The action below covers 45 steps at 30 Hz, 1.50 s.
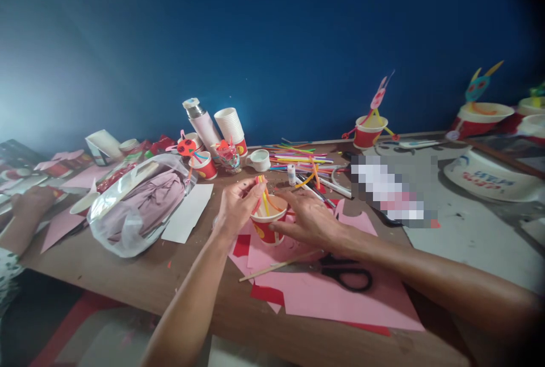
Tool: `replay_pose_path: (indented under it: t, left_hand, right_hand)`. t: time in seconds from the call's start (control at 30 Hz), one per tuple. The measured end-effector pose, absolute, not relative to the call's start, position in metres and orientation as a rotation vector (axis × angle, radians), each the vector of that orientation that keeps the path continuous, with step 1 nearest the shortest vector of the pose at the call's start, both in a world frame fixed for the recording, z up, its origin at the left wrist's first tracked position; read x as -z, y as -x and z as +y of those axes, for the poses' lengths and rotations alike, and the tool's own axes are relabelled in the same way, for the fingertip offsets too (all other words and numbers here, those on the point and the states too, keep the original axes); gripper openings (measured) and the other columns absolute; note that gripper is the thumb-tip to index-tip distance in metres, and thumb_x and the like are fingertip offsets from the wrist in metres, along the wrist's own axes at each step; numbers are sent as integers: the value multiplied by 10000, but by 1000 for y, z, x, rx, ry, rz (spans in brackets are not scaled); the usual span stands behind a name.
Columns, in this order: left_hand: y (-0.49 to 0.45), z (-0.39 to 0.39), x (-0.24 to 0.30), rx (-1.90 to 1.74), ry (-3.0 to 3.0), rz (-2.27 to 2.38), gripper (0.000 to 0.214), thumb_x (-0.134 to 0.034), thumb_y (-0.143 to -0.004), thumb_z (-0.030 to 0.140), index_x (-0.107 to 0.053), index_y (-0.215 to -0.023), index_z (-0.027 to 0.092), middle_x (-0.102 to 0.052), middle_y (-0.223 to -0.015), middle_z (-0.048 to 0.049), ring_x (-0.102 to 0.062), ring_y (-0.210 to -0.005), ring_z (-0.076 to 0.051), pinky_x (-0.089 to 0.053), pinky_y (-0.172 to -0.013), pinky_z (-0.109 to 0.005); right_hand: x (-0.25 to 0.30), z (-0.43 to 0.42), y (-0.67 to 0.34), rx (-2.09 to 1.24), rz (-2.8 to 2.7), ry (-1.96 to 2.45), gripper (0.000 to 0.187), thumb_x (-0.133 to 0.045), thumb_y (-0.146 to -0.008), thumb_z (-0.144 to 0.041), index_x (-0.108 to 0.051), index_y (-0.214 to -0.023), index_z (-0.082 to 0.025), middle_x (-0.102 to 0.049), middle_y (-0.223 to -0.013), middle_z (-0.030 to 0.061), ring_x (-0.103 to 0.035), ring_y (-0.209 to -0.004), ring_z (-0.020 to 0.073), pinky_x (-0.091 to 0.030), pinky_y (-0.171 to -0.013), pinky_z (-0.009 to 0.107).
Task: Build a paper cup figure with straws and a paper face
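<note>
our left hand (238, 205) is pinched shut on the coloured straws (264, 199) that stand in the red paper cup (266, 229), while our right hand (310, 219) lies with loose, stretched fingers against the cup's side. the cup stands on pink paper (340, 299) near the front edge of the table (128, 282), with black scissors (347, 276) closer still to that edge.

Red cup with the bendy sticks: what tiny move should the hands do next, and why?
Probably ease the bendy sticks deeper into the red cup. The left hand pinches their tops above the rim, the right hand rests against the cup's side, and they loop up out of it.
</note>
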<state>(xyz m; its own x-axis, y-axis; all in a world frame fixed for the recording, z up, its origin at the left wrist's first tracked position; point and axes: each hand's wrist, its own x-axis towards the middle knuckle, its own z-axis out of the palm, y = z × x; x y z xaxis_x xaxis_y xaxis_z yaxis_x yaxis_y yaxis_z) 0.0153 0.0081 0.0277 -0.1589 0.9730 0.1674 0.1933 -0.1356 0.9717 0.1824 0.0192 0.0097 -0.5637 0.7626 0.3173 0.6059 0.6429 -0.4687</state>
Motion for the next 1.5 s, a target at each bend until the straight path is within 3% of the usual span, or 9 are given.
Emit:
replay_pose_path:
  t: [0.27, 0.47, 0.57, 0.67, 0.87, 1.07, 1.3, 1.5]
  left_hand:
    - [-23, 11, -29, -1411, -1609, 1721, 219, -582, -728, 327, -581, -603, 147, -539, -540, 26, -462, -496, -85, -358, -480, -186]
    - [-7, 11, -32, -1466, -1266, 1403, 210, -652, -690, 339, -634, -737, 135, -610, -639, -2, -529, -540, -96, -411, -516, -197]
    - [11, 11, -32, -1542, -1060, 1229, 229, -713, -636, 296, -646, -783, 133, -627, -675, -4, -541, -533, -83, -425, -518, -192]
    - [23, 12, -29, -1568, -964, 1201, 241, -742, -601, 281, -643, -754, 124, -623, -650, -4, -544, -521, -81, -425, -504, -185]
    - [25, 16, -20, -1561, -982, 1240, 238, -730, -624, 278, -636, -766, 112, -614, -647, -4, -545, -544, -84, -431, -528, -187]
    - [18, 11, -20, -1496, -1121, 1317, 263, -689, -664, 339, -638, -793, 115, -625, -670, -28, -548, -556, -107, -433, -539, -212]
    - [4, -5, -29, -1427, -1362, 1312, 171, -674, -673, 297, -669, -751, 144, -619, -680, -19, -549, -610, -121, -438, -586, -217]
    - [6, -4, -30, -1394, -1396, 1268, 177, -643, -716, 308, -683, -773, 145, -606, -733, -30, -535, -635, -110, -425, -574, -198]
  right_hand:
    - [-9, 16, -179, -423, -2392, 1038, 573, -567, -736, -476, -519, -1166, -100, -667, -853, 125, -584, -920, 288, -379, -850, 400]
    - [-23, 25, -190, -591, -2321, 1016, 750, -527, -724, -619, -447, -1264, -105, -666, -930, 143, -571, -972, 311, -380, -869, 451]
    - [-29, 44, -202, -918, -2079, 937, 594, -405, -824, -584, -443, -1260, -182, -654, -1021, 102, -609, -910, 231, -441, -805, 385]
    - [-24, 64, -208, -1097, -1817, 928, 530, -268, -890, -544, -585, -1043, -148, -669, -938, 99, -617, -876, 198, -446, -812, 355]
    - [-10, 68, -203, -1412, -1805, 836, 509, -328, -864, -561, -597, -946, -137, -659, -863, 80, -614, -820, 171, -458, -781, 323]
    - [-14, 50, -199, -1315, -2313, 891, 459, -484, -768, -588, -637, -789, -156, -612, -718, 22, -533, -652, 136, -405, -581, 248]
    - [-8, 30, -189, -1333, -2350, 910, 219, -558, -761, -373, -620, -730, -165, -600, -634, -21, -507, -567, 90, -355, -499, 184]
    - [-8, 28, -189, -1289, -2361, 933, 198, -511, -792, -307, -616, -701, -168, -641, -627, -8, -550, -552, 97, -376, -522, 191]
